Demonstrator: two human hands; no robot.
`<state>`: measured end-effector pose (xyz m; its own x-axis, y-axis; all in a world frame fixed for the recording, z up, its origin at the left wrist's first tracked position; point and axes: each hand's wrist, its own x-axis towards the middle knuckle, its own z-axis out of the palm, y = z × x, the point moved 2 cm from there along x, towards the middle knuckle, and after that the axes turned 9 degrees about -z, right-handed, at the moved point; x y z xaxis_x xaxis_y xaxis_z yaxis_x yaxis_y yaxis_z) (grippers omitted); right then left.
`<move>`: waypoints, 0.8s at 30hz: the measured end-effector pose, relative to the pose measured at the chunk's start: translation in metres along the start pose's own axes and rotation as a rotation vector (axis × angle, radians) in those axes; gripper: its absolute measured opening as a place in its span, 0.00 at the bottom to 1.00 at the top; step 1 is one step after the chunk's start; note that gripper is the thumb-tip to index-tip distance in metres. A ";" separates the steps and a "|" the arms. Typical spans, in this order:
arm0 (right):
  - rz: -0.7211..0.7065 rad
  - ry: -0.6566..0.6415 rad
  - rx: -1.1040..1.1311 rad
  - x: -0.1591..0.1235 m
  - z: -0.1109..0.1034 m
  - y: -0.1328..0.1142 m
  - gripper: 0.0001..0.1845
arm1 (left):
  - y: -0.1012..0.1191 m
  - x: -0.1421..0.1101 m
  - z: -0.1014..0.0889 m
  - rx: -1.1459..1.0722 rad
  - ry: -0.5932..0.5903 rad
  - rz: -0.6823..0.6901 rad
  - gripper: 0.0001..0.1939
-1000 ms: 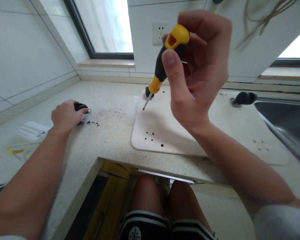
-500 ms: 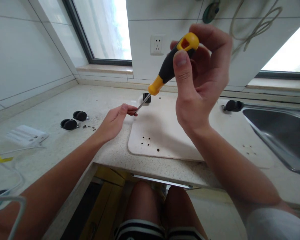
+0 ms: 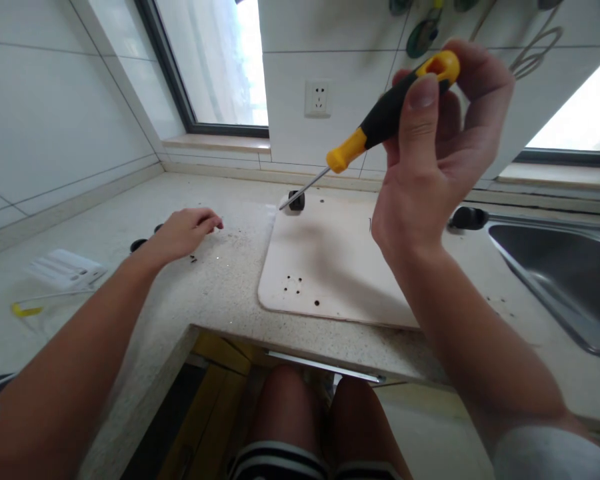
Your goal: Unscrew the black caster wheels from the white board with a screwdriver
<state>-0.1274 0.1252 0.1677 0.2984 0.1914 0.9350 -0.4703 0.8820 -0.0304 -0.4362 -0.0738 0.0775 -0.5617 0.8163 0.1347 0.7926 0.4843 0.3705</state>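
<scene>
My right hand (image 3: 430,147) is wrapped round the black and yellow handle of a screwdriver (image 3: 387,113), held tilted above a white board (image 3: 330,247). Its shaft slants down to the left, and the tip appears in front of a black caster (image 3: 297,200) at the board's far left corner. My left hand (image 3: 183,233) is over the counter left of the board, its fingers drawn together; whatever they may hold is hidden. Small dark screws (image 3: 193,259) lie just below that hand. Behind its wrist, loose black casters (image 3: 139,245) are partly covered.
Several holes (image 3: 293,285) mark the board's near left corner. Another black caster (image 3: 467,218) is at the far right, beside a metal sink (image 3: 560,267). A white power strip (image 3: 67,267) with a cable lies at left. A socket (image 3: 319,99) is on the tiled wall.
My left hand has moved left, away from the screwdriver tip, towards the screws and loose casters. The right hand with the screwdriver has shifted right and slightly up in view.
</scene>
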 end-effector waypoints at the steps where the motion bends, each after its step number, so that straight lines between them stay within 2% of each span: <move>1: -0.010 0.001 -0.001 0.001 -0.002 0.002 0.25 | -0.018 0.005 -0.004 0.036 0.005 -0.034 0.19; 3: -0.021 -0.015 -0.054 0.002 -0.003 0.004 0.27 | -0.046 0.009 -0.005 0.107 -0.044 -0.098 0.16; 6: -0.055 -0.042 -0.113 0.003 -0.003 0.002 0.27 | -0.068 0.008 0.000 0.129 -0.120 -0.143 0.13; 9: -0.104 -0.035 -0.143 0.010 -0.007 -0.005 0.24 | -0.077 0.007 0.002 0.131 -0.143 -0.160 0.13; 13: -0.032 0.040 -0.202 0.029 -0.023 -0.007 0.23 | -0.069 0.008 -0.003 0.155 -0.103 -0.152 0.13; 15: -0.049 0.091 -0.180 0.034 -0.036 -0.005 0.22 | -0.047 0.005 -0.002 0.107 -0.026 -0.105 0.13; 17: -0.048 0.159 -0.176 0.031 -0.051 -0.004 0.19 | -0.012 -0.003 0.007 -0.025 0.056 -0.013 0.17; 18: -0.002 0.201 -0.194 0.026 -0.059 -0.005 0.19 | 0.010 -0.009 0.015 -0.120 0.069 0.048 0.20; 20: 0.200 0.351 -0.279 0.006 -0.079 -0.015 0.17 | 0.052 -0.024 0.038 -0.303 0.058 0.128 0.27; 21: 0.388 0.367 -0.325 -0.007 -0.090 -0.022 0.18 | 0.071 -0.033 0.051 -0.377 0.056 0.164 0.30; 24: 0.650 0.380 -0.379 -0.043 -0.123 -0.056 0.25 | 0.106 -0.057 0.090 -0.421 0.068 0.263 0.33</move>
<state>-0.0118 0.1203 0.0862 0.3557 0.7834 0.5097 -0.3547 0.6177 -0.7019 -0.2991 -0.0403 0.0259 -0.3812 0.8645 0.3276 0.7530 0.0848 0.6526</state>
